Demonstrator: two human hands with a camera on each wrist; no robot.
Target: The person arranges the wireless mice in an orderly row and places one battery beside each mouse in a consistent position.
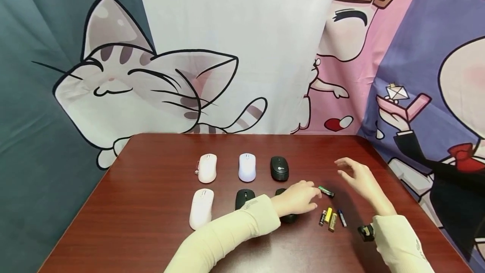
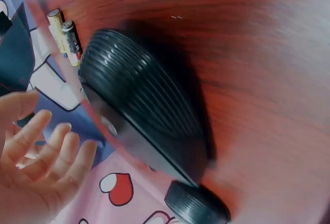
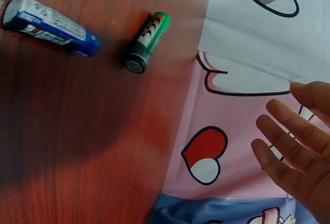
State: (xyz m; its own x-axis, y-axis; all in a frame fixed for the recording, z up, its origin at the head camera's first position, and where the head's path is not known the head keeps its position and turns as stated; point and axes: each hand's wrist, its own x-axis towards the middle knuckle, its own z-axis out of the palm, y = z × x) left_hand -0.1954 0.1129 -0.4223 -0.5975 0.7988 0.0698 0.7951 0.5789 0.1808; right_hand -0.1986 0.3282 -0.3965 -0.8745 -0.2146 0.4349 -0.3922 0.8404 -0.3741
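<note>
My left hand [image 1: 299, 197] hovers over a black mouse [image 1: 289, 218], hiding much of it, with its fingers loosely bent and nothing between them. Its fingertips are close to a green battery [image 1: 326, 191] in the head view. Off to the right, my right hand [image 1: 358, 180] is raised above the table, fingers relaxed and spread. A blue battery [image 3: 54, 27] and the green battery [image 3: 148, 42] lie apart from it in the right wrist view. Nearer the front are a yellow battery [image 1: 328, 215], a gold one [image 1: 332, 223] and a dark one [image 1: 322, 218].
Farther left on the brown table [image 1: 125, 205] stand more mice: a pinkish one [image 1: 207, 168], a pale lavender one [image 1: 247, 167], a black one with a logo [image 1: 279, 168], a white one [image 1: 201, 209] and another black one [image 1: 244, 197]. A printed cloth [image 1: 242, 33] hangs behind.
</note>
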